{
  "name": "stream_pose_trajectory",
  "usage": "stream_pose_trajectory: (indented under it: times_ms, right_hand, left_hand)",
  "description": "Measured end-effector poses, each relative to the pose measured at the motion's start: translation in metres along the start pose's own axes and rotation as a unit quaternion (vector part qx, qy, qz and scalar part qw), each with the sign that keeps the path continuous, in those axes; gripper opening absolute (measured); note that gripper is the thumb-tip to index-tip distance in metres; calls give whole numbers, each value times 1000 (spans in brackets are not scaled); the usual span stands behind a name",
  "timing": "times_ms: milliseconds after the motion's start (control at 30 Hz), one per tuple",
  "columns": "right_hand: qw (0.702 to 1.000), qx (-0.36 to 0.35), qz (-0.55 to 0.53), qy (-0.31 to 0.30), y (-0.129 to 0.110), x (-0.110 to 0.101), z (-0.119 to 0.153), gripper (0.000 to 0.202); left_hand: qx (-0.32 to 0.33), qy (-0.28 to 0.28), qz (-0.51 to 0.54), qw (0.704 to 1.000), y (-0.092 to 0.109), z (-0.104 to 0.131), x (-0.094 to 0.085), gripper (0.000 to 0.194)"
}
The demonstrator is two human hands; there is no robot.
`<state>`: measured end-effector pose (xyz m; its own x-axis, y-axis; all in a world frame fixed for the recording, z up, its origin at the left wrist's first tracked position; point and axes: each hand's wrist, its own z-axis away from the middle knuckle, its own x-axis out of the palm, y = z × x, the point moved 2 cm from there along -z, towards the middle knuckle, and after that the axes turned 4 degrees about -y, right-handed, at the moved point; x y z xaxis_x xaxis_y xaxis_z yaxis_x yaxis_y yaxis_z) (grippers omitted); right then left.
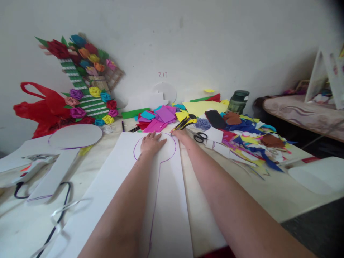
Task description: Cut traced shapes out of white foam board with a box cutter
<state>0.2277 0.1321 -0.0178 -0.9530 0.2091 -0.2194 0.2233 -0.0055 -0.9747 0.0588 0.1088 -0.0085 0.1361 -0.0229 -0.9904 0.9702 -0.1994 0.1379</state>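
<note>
A white foam board (172,200) lies lengthwise before me, with a purple outline of a circle and a long stem drawn on it. My left hand (152,144) rests flat inside the circle, fingers spread. At the circle's right edge, near the board's far right corner, my right hand (179,135) grips a yellow and black box cutter (188,122). The cutter's tip points down at the purple line; whether the blade touches the board is too small to tell. Black-handled scissors (200,137) lie just right of that hand.
A glue gun (33,168) with its cord and a cut-out white oval (77,136) are at left. Colored paper pieces (158,118) lie behind the board. Paper scraps (255,139), a phone (215,119) and a green bottle (238,101) stand right. Paper flowers (91,57) lean on the wall.
</note>
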Motion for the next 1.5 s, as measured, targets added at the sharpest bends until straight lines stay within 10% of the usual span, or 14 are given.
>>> stream_pose_trajectory:
  times_ms: [1500]
  right_hand:
    - [1000, -13, -19, -2, 1, -2, 3, 12]
  left_hand:
    - [-4, -1, 4, 1000, 1, 1, -1, 68]
